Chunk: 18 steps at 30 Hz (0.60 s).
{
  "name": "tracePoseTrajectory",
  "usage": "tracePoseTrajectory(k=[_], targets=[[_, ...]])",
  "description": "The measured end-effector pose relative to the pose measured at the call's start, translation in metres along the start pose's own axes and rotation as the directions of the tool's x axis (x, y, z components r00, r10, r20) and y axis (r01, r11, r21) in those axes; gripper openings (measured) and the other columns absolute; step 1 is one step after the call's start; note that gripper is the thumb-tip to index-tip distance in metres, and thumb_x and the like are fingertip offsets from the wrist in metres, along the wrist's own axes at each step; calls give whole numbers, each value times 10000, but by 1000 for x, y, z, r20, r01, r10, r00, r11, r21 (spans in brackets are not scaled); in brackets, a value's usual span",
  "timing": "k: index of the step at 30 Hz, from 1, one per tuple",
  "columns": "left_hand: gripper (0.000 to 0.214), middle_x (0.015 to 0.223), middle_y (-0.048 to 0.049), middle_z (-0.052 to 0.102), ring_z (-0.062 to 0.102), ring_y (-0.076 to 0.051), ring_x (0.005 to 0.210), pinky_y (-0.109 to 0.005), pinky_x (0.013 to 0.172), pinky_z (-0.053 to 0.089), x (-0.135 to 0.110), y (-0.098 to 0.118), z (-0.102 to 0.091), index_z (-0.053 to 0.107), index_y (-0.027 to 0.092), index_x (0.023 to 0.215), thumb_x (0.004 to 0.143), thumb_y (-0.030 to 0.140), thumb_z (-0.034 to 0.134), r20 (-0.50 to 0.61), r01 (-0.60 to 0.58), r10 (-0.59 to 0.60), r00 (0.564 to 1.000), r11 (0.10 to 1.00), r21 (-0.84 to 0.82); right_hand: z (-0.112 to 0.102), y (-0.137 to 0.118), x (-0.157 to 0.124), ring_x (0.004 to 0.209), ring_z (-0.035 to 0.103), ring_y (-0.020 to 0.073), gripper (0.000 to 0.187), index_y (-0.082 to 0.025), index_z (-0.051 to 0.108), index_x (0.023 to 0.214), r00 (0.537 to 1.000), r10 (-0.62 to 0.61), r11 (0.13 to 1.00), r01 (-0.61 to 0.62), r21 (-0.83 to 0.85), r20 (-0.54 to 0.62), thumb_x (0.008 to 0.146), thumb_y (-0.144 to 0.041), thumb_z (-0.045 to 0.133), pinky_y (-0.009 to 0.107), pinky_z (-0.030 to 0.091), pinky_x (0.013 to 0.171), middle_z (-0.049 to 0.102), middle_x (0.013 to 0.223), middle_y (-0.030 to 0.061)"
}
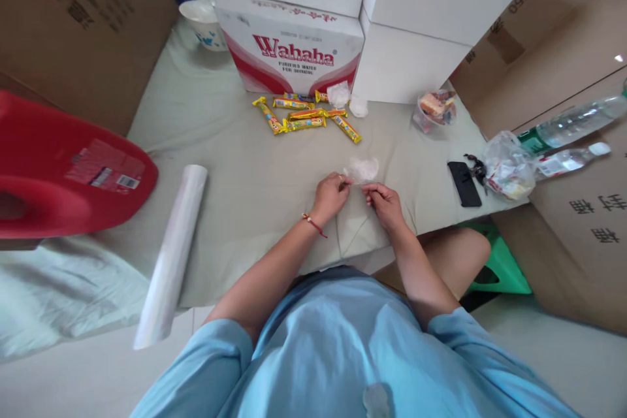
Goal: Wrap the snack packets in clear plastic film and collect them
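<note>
Over the cloth-covered table, my left hand [332,196] and my right hand [385,204] face each other a short distance apart. Each has its thumb and fingers pinched together at the near edge of a thin, whitish see-through piece of plastic film [363,170], which lies crumpled just beyond the fingertips. A red cord bracelet [314,225] circles my left wrist. Farther off, several yellow-wrapped snack sticks [306,124] lie in a loose pile. Two crumpled whitish pieces [359,106] rest at the pile's right end.
A white Wahaha carton [296,46] stands behind the pile. Leftward lie a long roll of film [171,255] and a big red jug [73,170]. On the right are a clear tub of snacks [435,109], a black phone [464,184], a plastic bag [509,166] and bottles [578,121].
</note>
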<state>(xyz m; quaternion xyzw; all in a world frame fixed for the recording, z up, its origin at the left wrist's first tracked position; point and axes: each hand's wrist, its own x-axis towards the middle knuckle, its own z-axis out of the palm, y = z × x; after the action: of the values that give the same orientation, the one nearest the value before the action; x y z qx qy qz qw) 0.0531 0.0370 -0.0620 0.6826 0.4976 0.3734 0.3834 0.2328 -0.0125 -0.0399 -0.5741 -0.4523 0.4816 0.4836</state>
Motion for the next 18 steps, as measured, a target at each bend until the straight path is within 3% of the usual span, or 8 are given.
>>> tracePoseTrajectory(k=[2, 5, 9, 13, 16, 18], targets=[[234, 903, -44, 714, 628, -162, 766, -310, 804, 513, -3, -2, -1, 771, 192, 936, 829, 106, 582, -28, -34, 34, 999, 999, -13, 2, 2, -4, 658, 543, 120, 168, -262, 774, 870, 999, -21, 1000, 22, 13, -38, 801, -367, 661, 257, 486, 641, 667, 774, -9], [231, 877, -32, 692, 605, -151, 757, -284, 758, 487, -7, -3, -3, 739, 190, 864, 804, 89, 540, -80, -97, 95, 992, 995, -27, 3, 5, -4, 608, 519, 116, 157, -250, 709, 870, 982, -6, 994, 25, 102, -188, 803, -381, 652, 246, 451, 584, 592, 689, -29], [227, 823, -20, 675, 593, -149, 745, -276, 740, 465, -11, -3, -4, 714, 193, 778, 774, 67, 526, -20, -147, 147, 989, 989, -17, 4, 5, 0, 595, 523, 92, 311, -249, 607, 922, 936, 11, 977, 65, 205, -351, 844, -545, 662, 219, 409, 511, 627, 835, -15], [217, 811, -21, 672, 599, -151, 740, -278, 733, 455, -14, -1, -5, 710, 192, 741, 755, 53, 544, 29, -161, 161, 987, 987, 0, 5, 3, 6, 616, 547, 87, 506, -248, 603, 1006, 932, 68, 985, -6, 174, -357, 853, -727, 652, 225, 455, 519, 650, 990, 5], [235, 826, -26, 675, 620, -155, 755, -283, 733, 464, -16, 0, -7, 708, 190, 742, 751, 28, 538, 38, -150, 149, 988, 989, -2, 4, 2, 8, 591, 526, 107, 548, -255, 619, 1053, 943, 105, 989, -66, 132, -316, 822, -747, 690, 240, 449, 506, 638, 869, -15], [250, 857, -31, 686, 645, -162, 796, -293, 768, 488, -17, 1, -9, 705, 193, 740, 748, 10, 535, 50, -148, 150, 987, 988, -44, 2, 1, 8, 579, 511, 118, 516, -245, 659, 1019, 967, 125, 988, -101, 116, -222, 792, -698, 754, 247, 438, 510, 615, 762, -27]])
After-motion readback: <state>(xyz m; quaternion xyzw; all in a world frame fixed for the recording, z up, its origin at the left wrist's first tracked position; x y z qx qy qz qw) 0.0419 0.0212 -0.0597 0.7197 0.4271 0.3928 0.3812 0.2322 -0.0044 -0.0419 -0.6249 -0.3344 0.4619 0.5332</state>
